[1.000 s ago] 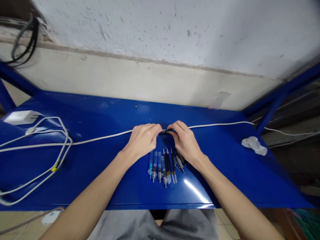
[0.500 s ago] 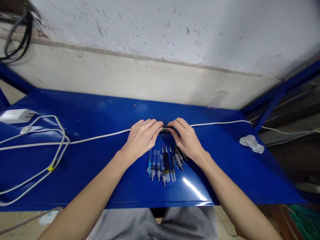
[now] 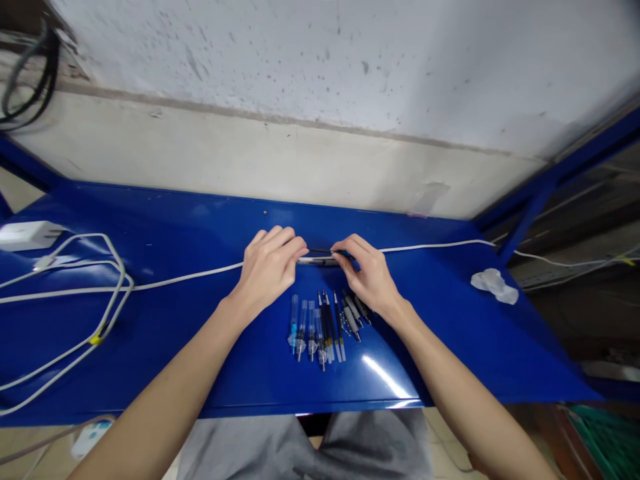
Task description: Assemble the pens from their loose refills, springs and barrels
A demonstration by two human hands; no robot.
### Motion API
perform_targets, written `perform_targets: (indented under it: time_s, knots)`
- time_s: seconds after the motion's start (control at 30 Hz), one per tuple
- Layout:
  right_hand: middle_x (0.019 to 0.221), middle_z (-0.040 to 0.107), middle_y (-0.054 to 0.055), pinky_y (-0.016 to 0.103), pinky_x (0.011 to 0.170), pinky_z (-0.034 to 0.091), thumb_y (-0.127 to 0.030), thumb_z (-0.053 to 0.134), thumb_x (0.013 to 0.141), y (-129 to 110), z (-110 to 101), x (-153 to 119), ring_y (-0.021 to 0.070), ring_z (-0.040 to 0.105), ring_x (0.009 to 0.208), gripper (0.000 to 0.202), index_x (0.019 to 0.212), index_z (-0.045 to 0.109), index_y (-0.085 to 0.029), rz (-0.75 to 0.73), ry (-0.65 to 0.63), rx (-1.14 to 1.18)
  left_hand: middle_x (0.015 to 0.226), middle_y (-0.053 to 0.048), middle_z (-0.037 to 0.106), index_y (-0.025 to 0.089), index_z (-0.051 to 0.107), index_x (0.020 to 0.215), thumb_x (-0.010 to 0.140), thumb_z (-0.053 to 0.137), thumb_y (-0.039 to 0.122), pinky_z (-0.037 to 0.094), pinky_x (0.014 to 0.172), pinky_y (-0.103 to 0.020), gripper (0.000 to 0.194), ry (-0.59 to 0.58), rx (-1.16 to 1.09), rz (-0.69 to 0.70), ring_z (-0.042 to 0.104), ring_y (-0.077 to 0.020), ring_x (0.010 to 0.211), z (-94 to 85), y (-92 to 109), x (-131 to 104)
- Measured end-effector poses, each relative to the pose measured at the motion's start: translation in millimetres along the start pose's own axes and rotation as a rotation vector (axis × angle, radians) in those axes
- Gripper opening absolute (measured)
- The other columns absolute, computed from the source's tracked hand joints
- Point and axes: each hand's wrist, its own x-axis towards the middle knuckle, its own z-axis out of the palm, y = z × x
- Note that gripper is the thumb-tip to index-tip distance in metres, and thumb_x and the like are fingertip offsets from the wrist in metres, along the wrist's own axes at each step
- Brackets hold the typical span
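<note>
My left hand (image 3: 273, 262) and my right hand (image 3: 363, 267) are above the middle of the blue table. A thin dark pen part (image 3: 320, 251) spans the gap between them, its ends pinched in the fingertips of each hand. Just below it, the white cable crosses behind my hands, and another pen piece seems to lie along it. Nearer me lie several clear pen barrels (image 3: 311, 327), several dark ink refills (image 3: 337, 323) with pale ends, and several grey grips with metal tips (image 3: 353, 319), beside and partly below my right hand.
A white cable (image 3: 190, 275) runs across the table and coils at the left, near a white charger (image 3: 30, 235). A crumpled clear plastic piece (image 3: 495, 285) lies at the right. A speckled wall (image 3: 300, 153) stands behind the blue table (image 3: 200, 213).
My left hand has moved left, away from my right hand, so more of the dark pen part shows between them. The view has shifted slightly.
</note>
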Motion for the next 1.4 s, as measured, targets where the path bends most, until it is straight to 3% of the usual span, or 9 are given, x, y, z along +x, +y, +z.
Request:
perform_targets:
  time_s: [0.17, 0.23, 0.33, 0.43, 0.5, 0.7, 0.9, 1.07, 1.4]
  knots:
    - [0.090, 0.066, 0.004, 0.031, 0.071, 0.046, -0.027, 0.054, 0.101, -3, -7, 4, 0.0180, 0.059, 0.079, 0.014, 0.095, 0.064, -0.021, 0.096, 0.154, 0.091, 0.082, -0.005, 0.062, 0.019, 0.064, 0.083, 0.102, 0.042, 0.016, 0.039, 0.074, -0.036, 0.029, 0.115, -0.050, -0.083, 0.054, -0.0212, 0.081, -2.6, -12, 1]
    - [0.085, 0.066, 0.002, 0.029, 0.065, 0.042, -0.029, 0.056, 0.100, -4, -11, 5, 0.0159, 0.056, 0.072, 0.015, 0.092, 0.065, -0.020, 0.166, 0.155, 0.163, 0.082, -0.005, 0.061, 0.020, 0.063, 0.082, 0.102, 0.041, 0.017, 0.040, 0.075, -0.036, 0.029, 0.145, -0.087, -0.117, 0.054, -0.0208, 0.081, -3.2, -14, 1]
    - [0.078, 0.068, 0.000, 0.028, 0.062, 0.041, -0.033, 0.060, 0.099, -6, -17, 6, 0.0146, 0.056, 0.068, 0.020, 0.089, 0.070, -0.019, 0.214, -0.043, 0.278, 0.082, -0.005, 0.061, 0.020, 0.061, 0.082, 0.101, 0.041, 0.018, 0.042, 0.077, -0.035, 0.028, 0.152, -0.143, -0.145, 0.054, -0.0203, 0.082, -2.6, -14, 1]
    - [0.079, 0.073, 0.001, 0.028, 0.068, 0.046, -0.032, 0.063, 0.098, -10, -21, 6, 0.0159, 0.063, 0.072, 0.022, 0.085, 0.075, -0.019, 0.169, -0.331, 0.353, 0.081, -0.004, 0.060, 0.019, 0.060, 0.081, 0.101, 0.041, 0.017, 0.042, 0.077, -0.034, 0.028, 0.134, -0.178, -0.134, 0.054, -0.0196, 0.081, 0.0, -12, 0]
    - [0.084, 0.074, 0.002, 0.030, 0.075, 0.049, -0.026, 0.064, 0.098, -12, -21, 5, 0.0167, 0.066, 0.077, 0.019, 0.085, 0.076, -0.019, 0.123, -0.420, 0.384, 0.079, -0.004, 0.059, 0.019, 0.060, 0.080, 0.101, 0.041, 0.015, 0.042, 0.076, -0.034, 0.028, 0.121, -0.196, -0.118, 0.053, -0.0190, 0.079, 2.0, -10, 0]
    - [0.095, 0.075, 0.005, 0.029, 0.085, 0.051, -0.011, 0.062, 0.096, -11, -23, 4, 0.0172, 0.069, 0.089, 0.016, 0.098, 0.076, -0.018, 0.108, -0.566, 0.398, 0.076, -0.003, 0.057, 0.018, 0.060, 0.078, 0.098, 0.043, 0.011, 0.041, 0.073, -0.033, 0.027, 0.114, -0.236, -0.096, 0.050, -0.0183, 0.075, 5.2, -8, 0]
    - [0.082, 0.075, 0.000, 0.023, 0.071, 0.049, -0.017, 0.075, 0.089, -17, -37, 3, 0.0135, 0.067, 0.073, 0.002, 0.087, 0.075, -0.017, 0.184, -0.752, 0.370, 0.077, -0.003, 0.057, 0.018, 0.060, 0.079, 0.100, 0.042, 0.013, 0.041, 0.072, -0.033, 0.028, 0.115, -0.256, -0.090, 0.051, -0.0182, 0.076, 3.4, -7, 0]
    - [0.080, 0.076, 0.001, 0.023, 0.070, 0.046, -0.014, 0.074, 0.088, -21, -40, -2, 0.0136, 0.068, 0.072, 0.007, 0.086, 0.078, -0.018, 0.212, -0.898, 0.258, 0.077, -0.003, 0.057, 0.018, 0.060, 0.079, 0.101, 0.042, 0.014, 0.041, 0.071, -0.034, 0.028, 0.119, -0.275, -0.091, 0.050, -0.0179, 0.075, 2.4, -6, 0]
    - [0.085, 0.073, 0.000, 0.024, 0.065, 0.039, -0.019, 0.080, 0.083, -20, -39, -5, 0.0127, 0.063, 0.072, 0.004, 0.086, 0.079, -0.022, 0.189, -0.899, 0.071, 0.076, -0.002, 0.055, 0.018, 0.058, 0.078, 0.102, 0.041, 0.014, 0.041, 0.071, -0.034, 0.029, 0.092, -0.281, -0.085, 0.050, -0.0179, 0.075, 4.0, -5, -1]
